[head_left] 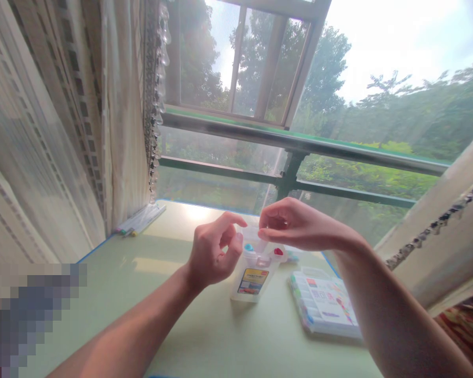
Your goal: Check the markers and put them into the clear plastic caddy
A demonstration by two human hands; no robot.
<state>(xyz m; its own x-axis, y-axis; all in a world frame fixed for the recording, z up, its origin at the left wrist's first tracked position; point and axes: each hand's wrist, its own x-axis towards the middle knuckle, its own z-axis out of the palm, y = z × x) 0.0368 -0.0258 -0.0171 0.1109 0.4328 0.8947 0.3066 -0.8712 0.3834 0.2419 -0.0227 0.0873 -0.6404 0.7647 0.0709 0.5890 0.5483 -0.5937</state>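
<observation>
A small clear plastic container (254, 277) with a yellow label stands upright on the pale green table (205, 336). Blue and red pieces show at its top. My left hand (215, 252) hovers just left of its top with the fingers curled and thumb and forefinger pinched toward the lid area. My right hand (295, 224) reaches in from the right, its fingertips pinched together above the container's clear lid (252, 233). Whether the fingers grip the lid or something tiny is unclear.
A flat clear box (324, 307) with a printed label and colored items lies to the right of the container. Several pens (142, 220) lie at the table's far left corner by the curtain (63, 131). A window with a railing (299, 144) is behind the table.
</observation>
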